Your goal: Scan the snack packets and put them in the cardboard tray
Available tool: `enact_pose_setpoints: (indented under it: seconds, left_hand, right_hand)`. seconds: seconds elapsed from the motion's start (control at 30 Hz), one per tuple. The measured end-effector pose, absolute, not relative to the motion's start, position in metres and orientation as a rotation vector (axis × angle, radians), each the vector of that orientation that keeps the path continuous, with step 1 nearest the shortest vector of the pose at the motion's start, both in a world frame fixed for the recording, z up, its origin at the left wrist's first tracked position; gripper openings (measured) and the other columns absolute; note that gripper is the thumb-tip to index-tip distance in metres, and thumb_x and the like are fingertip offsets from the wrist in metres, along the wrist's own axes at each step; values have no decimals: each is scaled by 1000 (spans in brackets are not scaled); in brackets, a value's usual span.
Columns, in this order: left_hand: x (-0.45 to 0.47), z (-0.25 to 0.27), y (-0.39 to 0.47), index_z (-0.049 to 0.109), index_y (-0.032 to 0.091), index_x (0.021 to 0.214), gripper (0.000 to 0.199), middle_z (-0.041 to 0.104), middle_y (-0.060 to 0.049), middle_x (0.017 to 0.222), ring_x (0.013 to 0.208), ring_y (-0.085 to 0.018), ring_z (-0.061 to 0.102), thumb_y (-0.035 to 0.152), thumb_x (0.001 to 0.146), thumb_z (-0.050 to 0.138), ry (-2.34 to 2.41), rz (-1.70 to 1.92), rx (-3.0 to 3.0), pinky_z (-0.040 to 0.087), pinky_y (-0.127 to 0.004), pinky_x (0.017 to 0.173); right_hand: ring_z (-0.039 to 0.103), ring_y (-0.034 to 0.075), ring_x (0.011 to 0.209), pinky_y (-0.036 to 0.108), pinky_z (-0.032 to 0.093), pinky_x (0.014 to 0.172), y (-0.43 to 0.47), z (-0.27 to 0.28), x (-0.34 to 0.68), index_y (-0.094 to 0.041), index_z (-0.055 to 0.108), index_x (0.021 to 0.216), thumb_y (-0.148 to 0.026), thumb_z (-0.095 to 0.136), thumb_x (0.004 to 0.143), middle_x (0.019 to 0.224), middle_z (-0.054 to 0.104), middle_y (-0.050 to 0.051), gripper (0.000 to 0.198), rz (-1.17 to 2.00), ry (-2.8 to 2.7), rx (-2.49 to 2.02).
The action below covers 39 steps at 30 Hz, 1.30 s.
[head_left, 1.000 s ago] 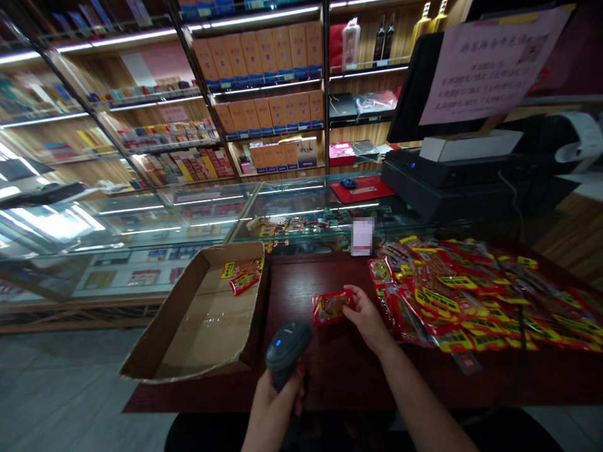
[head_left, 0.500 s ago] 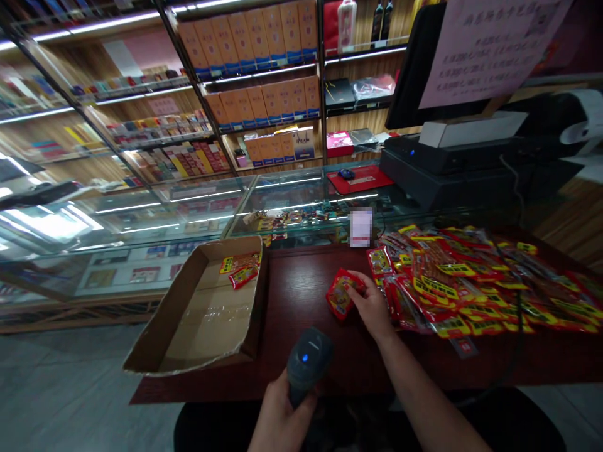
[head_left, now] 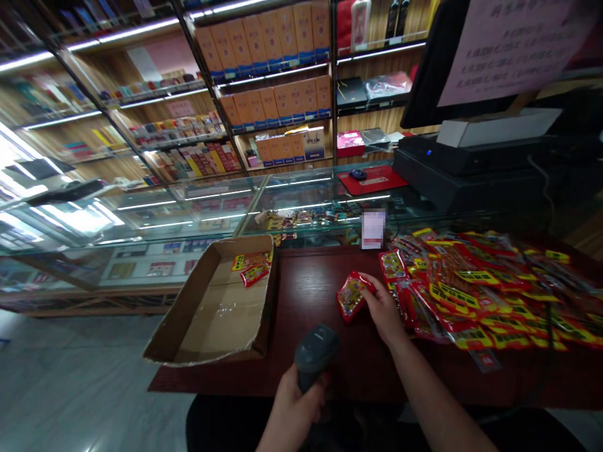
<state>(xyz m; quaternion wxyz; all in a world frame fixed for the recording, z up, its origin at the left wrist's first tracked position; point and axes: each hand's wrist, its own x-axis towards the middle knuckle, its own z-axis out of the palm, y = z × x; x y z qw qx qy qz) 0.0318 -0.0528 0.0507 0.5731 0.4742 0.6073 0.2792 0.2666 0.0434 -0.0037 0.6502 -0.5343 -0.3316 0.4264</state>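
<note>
Dark red, the table (head_left: 306, 295) has our right hand (head_left: 384, 311) over its middle, pinching a red packet (head_left: 350, 298); our left hand (head_left: 296, 402) grasps a scanner (head_left: 316, 348) near the front edge. We'd do best holding the packet flat, facing the scanner (creases may hinder). A carton (head_left: 202, 339) crowds the left edge, a heap of packets (head_left: 452, 289) the right end.

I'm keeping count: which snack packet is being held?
The red-edged snack packet in the right hand; the others lie in the cardboard box or the pile.
</note>
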Motion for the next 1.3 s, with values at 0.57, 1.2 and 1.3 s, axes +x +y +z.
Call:
enact_pose_setpoints:
  seconds: [0.57,1.2,1.3]
  left_hand:
    - [28,12,-36,59,19,79,43,52,6,42,32,-9,40,55,64,76,1315,803,753,31,-21,33]
    - [20,-1,-36,58,19,68,51,51,5,41,31,-9,40,64,61,79,1233,887,769,31,-21,33]
    - [17,5,-34,60,18,67,52,52,4,42,32,-9,42,65,60,80,1197,883,792,31,-21,34]
  right_hand:
    - [71,18,86,30,56,81,164,115,98,-23,72,97,-27,61,85,95,78,2,17,703,-1573,-1247]
    - [65,25,107,34,51,90,166,110,99,-24,73,112,-28,53,95,114,73,9,26,239,-2023,-1773]
    - [64,27,112,38,49,95,131,103,179,-22,68,122,-23,50,95,122,71,12,33,139,-1884,-1940]
